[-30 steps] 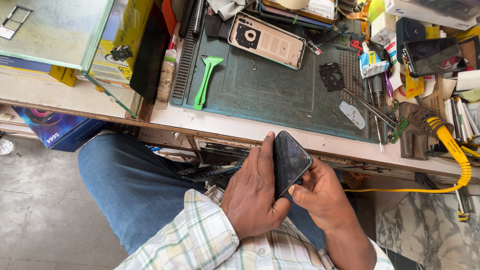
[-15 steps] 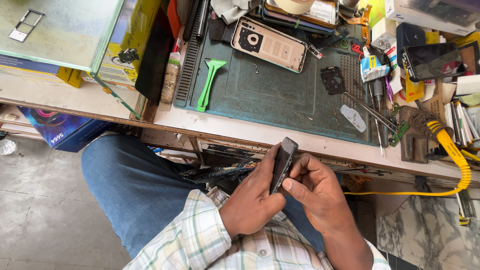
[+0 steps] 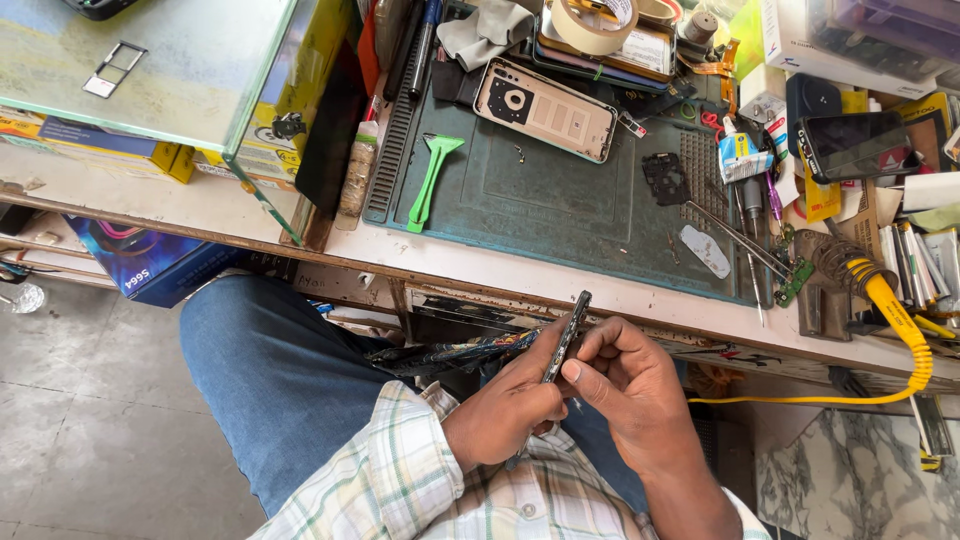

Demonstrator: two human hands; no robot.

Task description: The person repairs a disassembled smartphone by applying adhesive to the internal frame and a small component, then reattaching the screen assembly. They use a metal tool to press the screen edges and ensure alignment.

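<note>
Dark phone [image 3: 566,336], held edge-on, clamped between left hand [image 3: 505,410] and right hand [image 3: 630,395]; worktop [image 3: 560,280] at twelve o'clock.

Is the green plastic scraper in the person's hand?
No, the green plastic scraper lies on the dark work mat; both hands hold a thin dark phone.

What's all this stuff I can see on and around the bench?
phone: one, dark, edge-on between both hands
work mat: one, dark green, on bench
phone back cover: one, beige, mat's top
scraper: one, green, mat's left
tape roll: one, tan, top
tweezers: one pair, metal, mat's right
cable: one, yellow, right
glass pane: one, top left
box: one, blue, under bench
left hand: grips phone
right hand: grips phone
</note>
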